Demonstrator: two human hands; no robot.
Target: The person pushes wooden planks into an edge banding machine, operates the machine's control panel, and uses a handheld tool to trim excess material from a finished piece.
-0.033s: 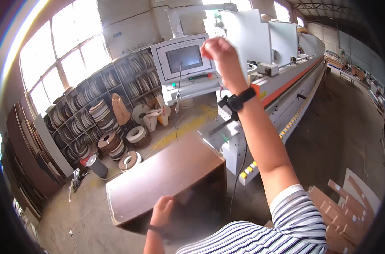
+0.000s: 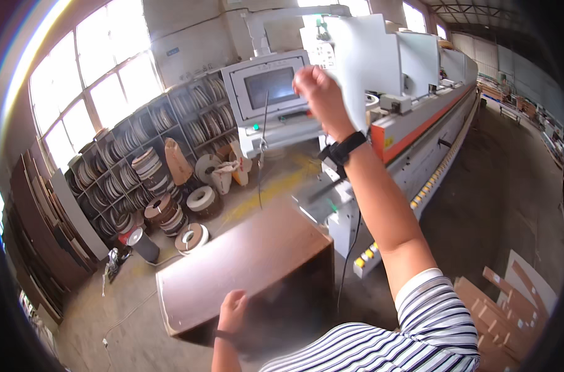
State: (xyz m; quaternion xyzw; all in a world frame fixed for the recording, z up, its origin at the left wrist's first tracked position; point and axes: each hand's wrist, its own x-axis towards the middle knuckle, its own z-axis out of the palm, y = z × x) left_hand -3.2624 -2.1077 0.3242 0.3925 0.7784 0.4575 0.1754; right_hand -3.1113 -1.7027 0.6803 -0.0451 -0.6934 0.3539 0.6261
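In the head view, the right hand (image 2: 317,90), fingers curled, is raised by the right edge of the screen (image 2: 276,90), beyond the tabletop (image 2: 245,254). The left hand (image 2: 232,313), loosely bent, is at the tabletop's near edge; whether either pinches anything, I cannot tell.

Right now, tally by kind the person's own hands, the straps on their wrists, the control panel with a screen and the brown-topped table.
Hands: 2, left hand and right hand
Wrist straps: 2, black strap on the right, dark strap on the left
Control panel: 1
Brown-topped table: 1
Total: 6
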